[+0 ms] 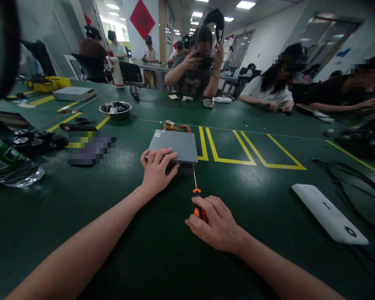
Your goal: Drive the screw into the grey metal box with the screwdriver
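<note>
clasps the grey metal box (181,143) loosely on the green table (162,262) with the left hand (158,166) and holds the screwdriver (197,191) in the right hand's (218,223) curled fingers, tip by the near right corner, seemingly mid-screw, with the box closed and any finished screws too small to tell.

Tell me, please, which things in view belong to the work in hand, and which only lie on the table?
In use:
- gray box, under the left hand
- wires at its far side
- screwdriver, in the right hand

Apparently just lying about:
- white device
- bottle
- yellow bag
- bowl; its role is unclear
</note>
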A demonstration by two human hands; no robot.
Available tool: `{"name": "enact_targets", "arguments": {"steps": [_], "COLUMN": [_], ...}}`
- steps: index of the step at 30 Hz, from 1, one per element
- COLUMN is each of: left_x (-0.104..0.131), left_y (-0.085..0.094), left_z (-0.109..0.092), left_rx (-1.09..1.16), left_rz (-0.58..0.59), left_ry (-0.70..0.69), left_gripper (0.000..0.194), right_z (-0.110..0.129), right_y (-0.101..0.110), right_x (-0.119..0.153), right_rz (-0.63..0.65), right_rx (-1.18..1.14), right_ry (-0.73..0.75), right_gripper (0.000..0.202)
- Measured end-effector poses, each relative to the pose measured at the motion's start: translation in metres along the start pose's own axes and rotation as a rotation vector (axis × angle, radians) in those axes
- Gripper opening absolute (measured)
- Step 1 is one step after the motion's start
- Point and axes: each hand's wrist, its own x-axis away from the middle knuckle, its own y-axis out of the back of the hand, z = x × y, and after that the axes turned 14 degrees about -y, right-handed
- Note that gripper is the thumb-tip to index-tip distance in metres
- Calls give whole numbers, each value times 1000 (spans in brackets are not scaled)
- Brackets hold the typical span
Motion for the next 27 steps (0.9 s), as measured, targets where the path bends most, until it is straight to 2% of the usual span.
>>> {"name": "enact_targets", "arguments": {"steps": [5, 10, 13, 17, 22, 24, 27], "left_x": [0, 0, 0, 0, -1, -1, 0], "left_y": [0, 0, 0, 0, 1, 1, 1], "left_z": [1, 1, 0, 0, 0, 0, 0], "left_rx": [-9, -2, 3, 6, 17, 17, 14], "left_rz": [2, 5, -3, -1, -5, -1, 1], "left_ry": [-2, 0, 3, 3, 7, 9, 11], "left_gripper": [27, 27, 27, 28, 29, 28, 27], "right_z": [-6, -5, -5, -6, -3, -2, -2], "right_y": [5, 7, 2, -1, 4, 2, -1], "right_x": [0, -3, -1, 1, -3, -3, -1], "right_rz": [-81, -85, -59, -170, -86, -73, -141], "right_rx": [20, -92, -112, -60, -81, -100, -66], "right_ry": [38, 97, 43, -64, 98, 63, -64], "right_gripper": [26, 19, 19, 29, 18, 16, 21]}}
